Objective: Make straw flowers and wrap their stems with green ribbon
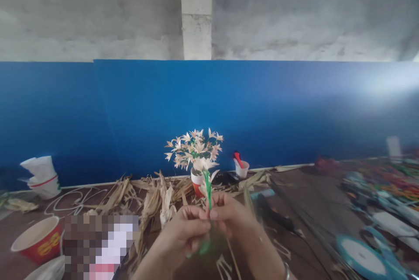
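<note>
Left hand (186, 229) and right hand (234, 214) are pinching fingertips together, their grip closing around the green stem (207, 184) of a pale flower (203, 164). Far left of the grip, a red tub (41, 247) is standing on the brown desk (310, 192); dry husks (152, 203) are lying nearer. Directly beyond, a bouquet (193, 148) is rising from a cup (196, 180), with a blue panel (235, 101) spanning behind, under a grey wall (98, 9) and pale pillar (197, 18). Far right, a teal ribbon spool (360, 258) is lying.

Held flower (204, 164): papery, matt petals. Husks (119, 197) brittle-looking, rough. Blue panel (183, 101) over there: smooth, slight sheen. Wall (98, 18) looks matt, rough concrete. Bracelet (287, 271): shiny metal.
</note>
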Demonstrator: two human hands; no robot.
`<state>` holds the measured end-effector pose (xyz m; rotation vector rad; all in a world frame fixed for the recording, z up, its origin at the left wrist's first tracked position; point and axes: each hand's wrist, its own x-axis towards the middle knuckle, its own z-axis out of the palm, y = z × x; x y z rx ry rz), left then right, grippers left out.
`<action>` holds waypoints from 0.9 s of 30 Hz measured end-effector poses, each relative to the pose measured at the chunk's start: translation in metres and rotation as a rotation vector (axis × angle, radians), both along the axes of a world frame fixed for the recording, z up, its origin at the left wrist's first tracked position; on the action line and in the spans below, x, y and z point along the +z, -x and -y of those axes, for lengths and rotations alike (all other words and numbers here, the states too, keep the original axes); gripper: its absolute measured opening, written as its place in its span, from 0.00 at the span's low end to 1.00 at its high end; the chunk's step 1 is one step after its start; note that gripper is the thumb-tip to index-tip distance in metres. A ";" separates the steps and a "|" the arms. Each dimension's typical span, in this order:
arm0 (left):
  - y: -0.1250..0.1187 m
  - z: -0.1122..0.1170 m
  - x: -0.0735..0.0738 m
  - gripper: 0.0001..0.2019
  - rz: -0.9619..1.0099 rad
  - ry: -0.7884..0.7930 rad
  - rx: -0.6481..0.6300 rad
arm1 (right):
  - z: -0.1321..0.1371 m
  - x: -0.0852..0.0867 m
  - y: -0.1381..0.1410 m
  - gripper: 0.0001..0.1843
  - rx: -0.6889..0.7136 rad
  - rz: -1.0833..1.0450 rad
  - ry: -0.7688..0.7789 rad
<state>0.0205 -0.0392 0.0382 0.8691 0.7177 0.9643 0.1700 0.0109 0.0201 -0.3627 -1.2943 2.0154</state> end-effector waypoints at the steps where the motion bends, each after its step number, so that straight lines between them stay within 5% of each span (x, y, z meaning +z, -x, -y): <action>1: 0.001 -0.001 0.000 0.14 -0.022 -0.015 0.013 | 0.000 0.001 0.000 0.15 -0.025 0.013 0.007; 10: 0.002 -0.003 0.002 0.12 -0.231 -0.106 0.133 | 0.005 0.018 -0.003 0.18 -0.181 0.239 -0.042; 17: -0.001 -0.004 0.008 0.10 -0.579 -0.229 0.255 | 0.005 0.021 0.000 0.20 -0.325 0.457 -0.113; 27: -0.002 -0.005 -0.001 0.14 -0.457 -0.130 0.235 | 0.009 0.025 0.000 0.20 -0.377 0.527 -0.136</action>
